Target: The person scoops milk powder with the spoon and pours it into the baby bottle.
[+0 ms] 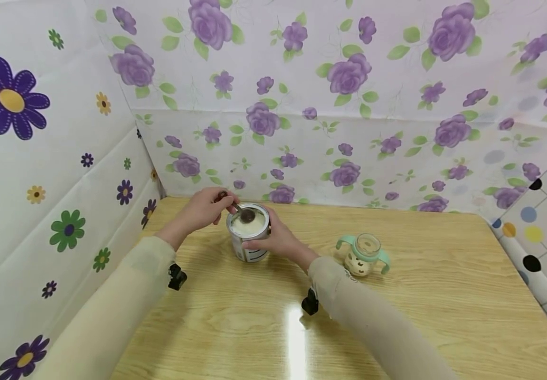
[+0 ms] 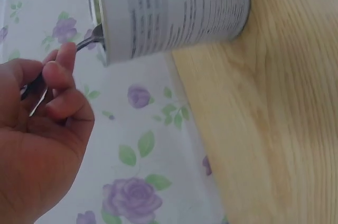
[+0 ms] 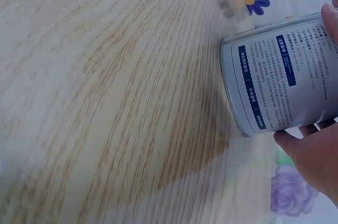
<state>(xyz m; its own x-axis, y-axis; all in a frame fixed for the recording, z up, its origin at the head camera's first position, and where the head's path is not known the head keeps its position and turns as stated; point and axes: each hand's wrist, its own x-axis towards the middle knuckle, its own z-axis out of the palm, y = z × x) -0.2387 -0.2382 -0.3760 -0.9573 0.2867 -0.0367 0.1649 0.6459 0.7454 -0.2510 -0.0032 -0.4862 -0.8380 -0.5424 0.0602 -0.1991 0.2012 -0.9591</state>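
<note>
My left hand point(image 1: 205, 207) pinches the handle of a spoon point(image 1: 247, 215). In the head view, the spoon's dark bowl is at the mouth of an open metal can point(image 1: 251, 250), over pale powder point(image 1: 245, 228). The left wrist view shows the left hand point(image 2: 47, 129) with curled fingers about the handle, and the bowl partly hidden by the rim of the can point(image 2: 179, 15). My right hand point(image 1: 280, 237) grips the can from its right side, thumb in front. In the right wrist view, only part of that hand point(image 3: 314, 155) shows against the printed can point(image 3: 280, 76).
A clear bottle point(image 1: 367, 244) with two mint-green handles stands on the wooden table point(image 1: 421, 316), right of the can. Behind the table hangs a cloth point(image 1: 311, 148) with purple flowers. Another flowered cloth point(image 1: 69, 174) borders the left side, and a dotted one point(image 1: 546, 211) the right.
</note>
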